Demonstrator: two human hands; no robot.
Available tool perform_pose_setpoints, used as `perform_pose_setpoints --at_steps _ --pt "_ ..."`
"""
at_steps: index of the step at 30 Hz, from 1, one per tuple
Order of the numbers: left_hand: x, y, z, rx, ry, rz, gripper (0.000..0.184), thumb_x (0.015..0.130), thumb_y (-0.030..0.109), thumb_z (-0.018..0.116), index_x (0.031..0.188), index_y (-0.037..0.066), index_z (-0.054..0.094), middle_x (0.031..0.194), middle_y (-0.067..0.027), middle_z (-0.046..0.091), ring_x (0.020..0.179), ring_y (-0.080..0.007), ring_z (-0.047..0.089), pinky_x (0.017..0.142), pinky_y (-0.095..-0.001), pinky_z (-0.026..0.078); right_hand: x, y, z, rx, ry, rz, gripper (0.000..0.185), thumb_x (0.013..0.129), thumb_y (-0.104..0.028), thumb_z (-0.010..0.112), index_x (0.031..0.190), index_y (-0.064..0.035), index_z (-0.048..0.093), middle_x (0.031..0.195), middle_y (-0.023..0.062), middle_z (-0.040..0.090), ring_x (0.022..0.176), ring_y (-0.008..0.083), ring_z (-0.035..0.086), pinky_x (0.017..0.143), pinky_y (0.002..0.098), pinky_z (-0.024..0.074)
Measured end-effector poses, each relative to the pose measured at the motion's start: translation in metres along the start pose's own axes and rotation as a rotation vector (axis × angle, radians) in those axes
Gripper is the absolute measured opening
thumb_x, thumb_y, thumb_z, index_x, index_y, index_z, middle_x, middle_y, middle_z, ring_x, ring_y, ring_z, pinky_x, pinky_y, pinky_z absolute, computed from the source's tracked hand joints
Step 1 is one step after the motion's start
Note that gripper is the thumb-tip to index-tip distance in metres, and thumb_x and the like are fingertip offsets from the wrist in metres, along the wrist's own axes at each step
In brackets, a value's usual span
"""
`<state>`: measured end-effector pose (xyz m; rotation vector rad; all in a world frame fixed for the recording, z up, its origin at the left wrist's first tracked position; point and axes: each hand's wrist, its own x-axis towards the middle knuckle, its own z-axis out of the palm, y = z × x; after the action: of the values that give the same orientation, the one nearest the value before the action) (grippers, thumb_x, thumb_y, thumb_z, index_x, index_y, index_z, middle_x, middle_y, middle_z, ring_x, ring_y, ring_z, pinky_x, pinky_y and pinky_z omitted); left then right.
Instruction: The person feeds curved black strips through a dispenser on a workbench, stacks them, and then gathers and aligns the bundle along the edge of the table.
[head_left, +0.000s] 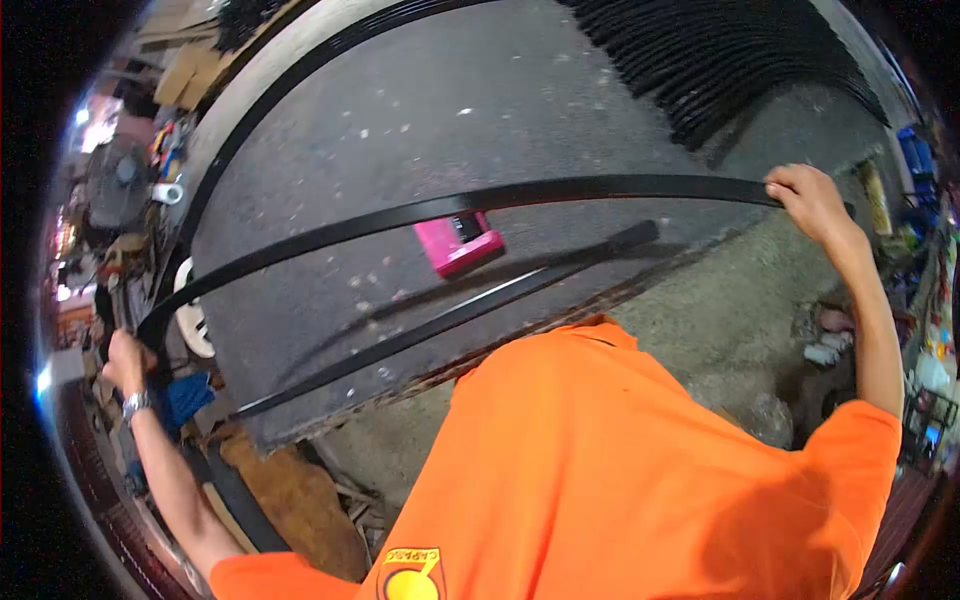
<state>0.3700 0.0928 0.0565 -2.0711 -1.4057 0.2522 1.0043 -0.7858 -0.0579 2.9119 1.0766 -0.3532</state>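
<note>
A long black flat strip (480,198) spans the view above the dark worktable, bowed by the lens or by its own bend. My left hand (128,362), with a metal watch at the wrist, is closed round its left end. Near its right end my right hand (806,200) grips it, with a short piece showing past the fingers. Under the held strip, a pink box-like object (460,246) with a black part sits on the table. Nearer to me, a second black strip (450,322) lies across the table by its front edge.
Many black strips (730,60) lie side by side at the table's far right. Another long black strip (250,130) curves along the far left edge of the worktable (420,110). A fan (122,172) stands at the left. Brown material (290,495) lies below the table's left corner.
</note>
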Motion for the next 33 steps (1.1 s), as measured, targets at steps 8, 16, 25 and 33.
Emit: perform_pose_setpoints --at_steps 8,16,25,33 --pt "-0.038 0.057 -0.052 -0.040 -0.022 0.037 0.028 0.095 0.027 0.049 0.094 0.011 0.072 0.098 -0.0173 0.074 0.083 -0.0373 0.073 0.069 -0.0489 0.053 -0.003 0.038 0.010 -0.049 0.101 -0.005 0.024 0.090 -0.022 0.063 0.100 -0.0004 0.069 0.100 0.0175 0.068 0.099 0.0369 0.064 0.085 0.0448 0.0485" --pt "-0.055 0.102 -0.062 0.046 -0.049 0.080 0.020 0.090 0.019 0.058 0.097 0.019 0.077 0.107 -0.0119 0.075 0.106 -0.0303 0.071 0.082 -0.0537 0.051 -0.002 0.101 0.024 -0.168 0.254 -0.090 0.021 0.095 -0.022 0.061 0.105 -0.0048 0.069 0.098 0.0153 0.066 0.099 0.0358 0.064 0.088 0.0435 0.0487" --pt "-0.039 0.125 -0.049 -0.028 -0.231 0.200 0.016 0.084 0.026 0.069 0.091 0.014 0.077 0.103 -0.0125 0.075 0.104 -0.0314 0.071 0.083 -0.0609 0.042 0.008 0.056 -0.039 -0.268 0.130 0.062 0.026 0.094 -0.031 0.064 0.112 -0.0160 0.076 0.104 0.0162 0.072 0.101 0.0376 0.067 0.089 0.0460 0.0514" --pt "-0.031 0.151 -0.071 -0.009 -0.367 0.232 0.028 0.089 0.012 0.055 0.109 0.008 0.075 0.122 -0.0159 0.070 0.118 -0.0336 0.066 0.102 -0.0665 0.034 0.011 0.048 -0.050 -0.358 0.155 0.155 0.025 0.093 -0.031 0.066 0.110 -0.0162 0.077 0.105 0.0151 0.072 0.101 0.0367 0.067 0.088 0.0464 0.0510"
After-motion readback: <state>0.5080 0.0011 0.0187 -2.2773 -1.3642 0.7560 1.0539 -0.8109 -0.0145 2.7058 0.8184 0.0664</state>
